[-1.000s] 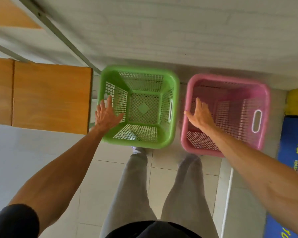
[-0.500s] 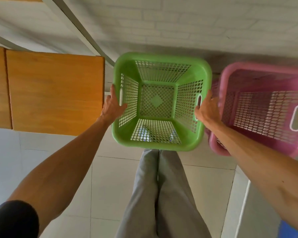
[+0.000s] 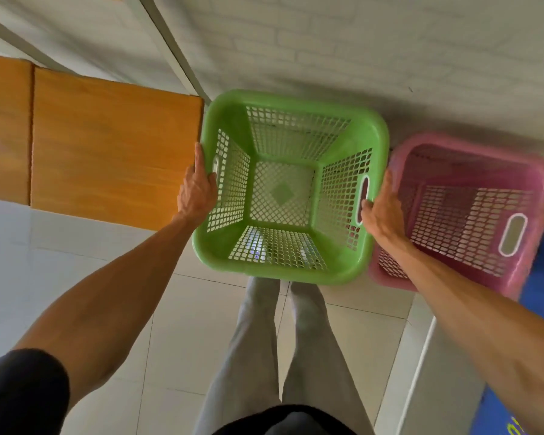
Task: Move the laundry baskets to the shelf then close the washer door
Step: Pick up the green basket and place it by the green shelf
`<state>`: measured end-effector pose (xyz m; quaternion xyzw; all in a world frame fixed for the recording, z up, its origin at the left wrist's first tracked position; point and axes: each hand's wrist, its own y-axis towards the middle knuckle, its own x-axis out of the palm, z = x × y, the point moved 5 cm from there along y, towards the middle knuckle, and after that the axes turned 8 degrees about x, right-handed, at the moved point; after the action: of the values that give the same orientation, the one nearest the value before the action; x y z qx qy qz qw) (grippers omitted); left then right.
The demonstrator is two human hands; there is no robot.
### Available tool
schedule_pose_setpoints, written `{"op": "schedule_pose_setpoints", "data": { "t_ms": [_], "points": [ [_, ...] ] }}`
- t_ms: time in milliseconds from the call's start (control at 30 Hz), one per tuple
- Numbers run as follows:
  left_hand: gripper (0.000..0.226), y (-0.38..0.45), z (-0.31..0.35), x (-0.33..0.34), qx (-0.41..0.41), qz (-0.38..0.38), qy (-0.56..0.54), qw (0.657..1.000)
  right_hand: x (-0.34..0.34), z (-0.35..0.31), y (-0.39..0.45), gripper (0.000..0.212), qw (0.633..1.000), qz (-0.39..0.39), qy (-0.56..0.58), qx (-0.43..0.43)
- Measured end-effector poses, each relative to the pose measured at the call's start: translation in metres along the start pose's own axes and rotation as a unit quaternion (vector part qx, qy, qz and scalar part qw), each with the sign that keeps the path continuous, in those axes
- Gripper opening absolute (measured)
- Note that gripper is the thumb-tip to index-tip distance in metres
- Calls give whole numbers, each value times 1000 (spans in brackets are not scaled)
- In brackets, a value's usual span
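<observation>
A white painted brick wall point(image 3: 374, 42) fills the top of the view, well beyond both hands. Pale glossy floor tiles point(image 3: 76, 262) spread below the arms, with thin grout lines crossing them. An orange wooden tabletop point(image 3: 107, 142) lies just outside the left hand's grip, its near edge standing above the tiles. A slanted white frame bar point(image 3: 173, 51) runs up from the tabletop's far corner along the wall. At the far right, beyond the right arm, a blue surface point(image 3: 540, 277) with yellow lettering shows, too cut off to read.

The green laundry basket point(image 3: 291, 186), empty and open-topped with lattice walls, sits between the two hands. The pink laundry basket point(image 3: 471, 215), also empty, stands touching its right side, outside the right grip.

The left hand point(image 3: 198, 186) is clenched on the green basket's left rim beside the handle slot, thumb up along the edge. The right hand point(image 3: 380, 211) grasps the right rim at the other handle slot, squeezed between the two baskets. Grey trouser legs point(image 3: 277, 340) stand on the tiles below the green basket.
</observation>
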<state>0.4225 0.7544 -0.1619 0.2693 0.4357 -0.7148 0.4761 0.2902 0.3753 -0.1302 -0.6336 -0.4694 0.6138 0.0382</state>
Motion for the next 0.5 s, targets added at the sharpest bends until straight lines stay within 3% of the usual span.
{"op": "schedule_pose_setpoints", "data": {
  "t_ms": [167,300,500],
  "points": [
    [68,-77,48,-120,-16,68,-4,998,-124,-46,-85,64,988,38,61,-137],
    [64,-161,104,-219,4,132,-64,989,-212,-82,-158,57,975,73,87,-189],
    [64,-287,119,-346,-99,237,-112,960,-291,-190,-249,53,947,40,87,-307]
  ]
}}
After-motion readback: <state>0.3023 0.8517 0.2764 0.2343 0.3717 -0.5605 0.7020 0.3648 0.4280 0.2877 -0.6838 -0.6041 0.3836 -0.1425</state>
